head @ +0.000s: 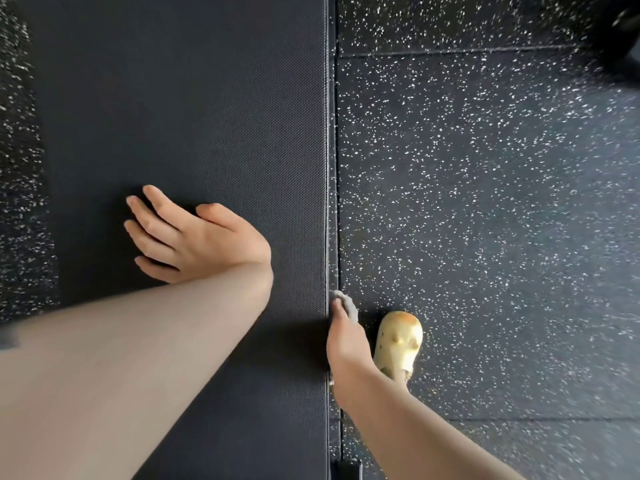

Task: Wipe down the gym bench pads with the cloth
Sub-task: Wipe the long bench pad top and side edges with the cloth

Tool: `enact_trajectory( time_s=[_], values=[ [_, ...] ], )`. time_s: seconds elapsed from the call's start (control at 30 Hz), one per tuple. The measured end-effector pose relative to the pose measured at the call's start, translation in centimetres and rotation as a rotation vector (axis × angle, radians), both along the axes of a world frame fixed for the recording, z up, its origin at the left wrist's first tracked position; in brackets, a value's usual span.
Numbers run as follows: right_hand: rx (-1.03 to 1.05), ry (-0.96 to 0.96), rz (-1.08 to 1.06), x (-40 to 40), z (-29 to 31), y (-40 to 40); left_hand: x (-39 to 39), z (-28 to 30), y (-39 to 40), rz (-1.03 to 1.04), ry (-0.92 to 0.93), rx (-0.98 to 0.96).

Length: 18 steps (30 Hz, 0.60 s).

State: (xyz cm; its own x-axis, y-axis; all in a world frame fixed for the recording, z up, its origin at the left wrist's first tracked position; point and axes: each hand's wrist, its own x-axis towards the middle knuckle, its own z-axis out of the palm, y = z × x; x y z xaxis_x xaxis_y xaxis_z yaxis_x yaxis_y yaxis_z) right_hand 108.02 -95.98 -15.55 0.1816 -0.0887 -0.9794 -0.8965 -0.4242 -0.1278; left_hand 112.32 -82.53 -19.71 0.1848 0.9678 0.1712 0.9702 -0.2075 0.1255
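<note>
Two hands: left hand [194, 237] flat on one pad [194, 109], right hand [346, 341] gripping one cloth [350, 306]

Left hand [204, 242] lies flat on the bench pad [194, 109]; right hand [346, 337] presses a cloth [350, 306] against its side edge

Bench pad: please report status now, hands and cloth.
Left hand flat on bench pad, empty. Right hand holds grey cloth against pad's right side edge. Nothing in the way; yellow clog beside.
</note>
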Motion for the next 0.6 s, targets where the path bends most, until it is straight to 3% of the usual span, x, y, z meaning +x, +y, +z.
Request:
enact_trajectory(
  time_s=[0.17,0.23,0.27,0.43,0.5,0.6],
  values=[
    [0.104,-0.426,-0.362,6.1,1.8,4.1,0.6,-0.4,0.3,0.018,-0.03,0.083],
    [0.127,-0.563,-0.352,5.0,2.1,4.2,0.7,-0.4,0.4,0.001,-0.03,0.077],
    [0.113,-0.543,-0.34,3.7,1.8,3.5,0.5,-0.3,0.3,-0.005,-0.018,0.032],
    [0.034,-0.069,-0.223,0.2,0.6,0.1,-0.1,0.2,0.0,0.007,0.003,-0.016],
    [0.061,-0.112,-0.174,3.0,0.4,1.7,0.2,0.2,0.0,0.012,0.006,-0.012],
    [0.078,-0.373,-0.225,6.4,0.0,4.1,0.7,0.0,0.3,0.022,-0.021,0.075]
  ],
)
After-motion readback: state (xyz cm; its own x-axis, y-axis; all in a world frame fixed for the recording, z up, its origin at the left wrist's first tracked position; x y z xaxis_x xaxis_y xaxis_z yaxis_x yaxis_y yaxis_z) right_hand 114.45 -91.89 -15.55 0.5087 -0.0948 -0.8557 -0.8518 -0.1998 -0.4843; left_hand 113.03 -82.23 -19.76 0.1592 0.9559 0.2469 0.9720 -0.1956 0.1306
